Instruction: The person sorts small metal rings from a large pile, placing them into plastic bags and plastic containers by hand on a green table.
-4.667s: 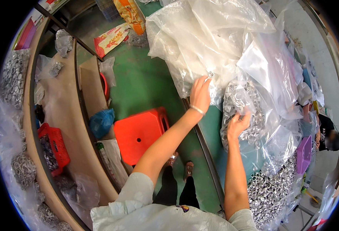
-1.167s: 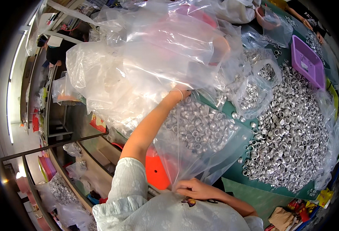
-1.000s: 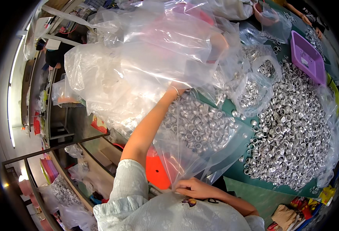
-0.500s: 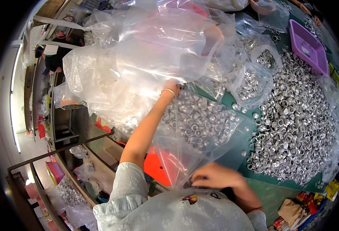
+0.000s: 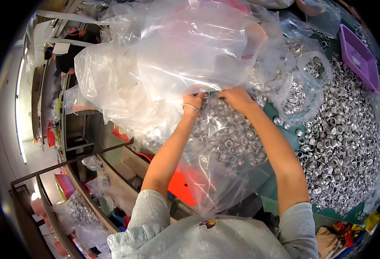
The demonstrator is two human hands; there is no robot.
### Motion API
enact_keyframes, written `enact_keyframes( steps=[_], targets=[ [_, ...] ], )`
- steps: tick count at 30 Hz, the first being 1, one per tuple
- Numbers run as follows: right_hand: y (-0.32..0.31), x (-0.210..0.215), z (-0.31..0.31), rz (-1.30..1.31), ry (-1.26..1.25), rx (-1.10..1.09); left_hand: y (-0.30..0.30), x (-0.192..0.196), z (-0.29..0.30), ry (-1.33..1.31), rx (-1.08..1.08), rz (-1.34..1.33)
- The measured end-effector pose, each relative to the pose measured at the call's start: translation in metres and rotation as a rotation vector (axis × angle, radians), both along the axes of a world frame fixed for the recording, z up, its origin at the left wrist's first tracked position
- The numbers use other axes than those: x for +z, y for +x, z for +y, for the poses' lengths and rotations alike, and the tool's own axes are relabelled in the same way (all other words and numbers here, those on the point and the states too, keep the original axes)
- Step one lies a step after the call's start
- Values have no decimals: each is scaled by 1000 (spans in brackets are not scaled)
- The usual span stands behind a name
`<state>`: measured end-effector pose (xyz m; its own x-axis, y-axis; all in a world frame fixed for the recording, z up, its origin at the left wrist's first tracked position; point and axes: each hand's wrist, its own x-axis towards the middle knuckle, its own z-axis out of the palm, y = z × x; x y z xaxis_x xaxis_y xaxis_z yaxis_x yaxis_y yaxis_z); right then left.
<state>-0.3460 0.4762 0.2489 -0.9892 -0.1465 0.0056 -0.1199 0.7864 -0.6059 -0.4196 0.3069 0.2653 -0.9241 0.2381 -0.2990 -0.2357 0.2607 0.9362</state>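
A clear plastic bag (image 5: 216, 181) with a heap of silver metal rings (image 5: 233, 144) in it lies before me, its near end drawn down to my lap. At its far edge my left hand (image 5: 193, 102), a bracelet on the wrist, has its fingers closed on the plastic. A short way to the right, my right hand (image 5: 237, 99) pinches the same edge, fingers bent inward. Loose clear plastic (image 5: 164, 64) is piled just beyond both hands and partly covers the left fingertips.
A big heap of loose rings (image 5: 345, 138) covers the right of the green table (image 5: 354, 216). Smaller bags of rings (image 5: 295, 97) and a purple tray (image 5: 358, 56) lie beyond. A red-orange object (image 5: 181, 185) sits below the bag, beside a metal-framed shelf (image 5: 69, 166).
My right hand has moved up from near my lap to the bag's far edge, beside the left. My left hand stays at that edge. The view has shifted slightly.
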Motion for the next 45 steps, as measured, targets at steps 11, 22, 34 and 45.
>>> enact_keyframes(
  steps=[11, 22, 34, 45],
  targets=[
    [-19, -19, -10, 197, -120, 15, -18, -21, -54, 838, 130, -580],
    [-28, 10, -6, -28, -103, 85, -6, 17, -43, 991, 0, -719],
    [-26, -13, -8, -7, -235, 29, -39, -20, 6, -849, -665, 651],
    [-25, -14, -12, -148, -228, -18, 5, 47, -19, 228, 58, -370]
  ],
)
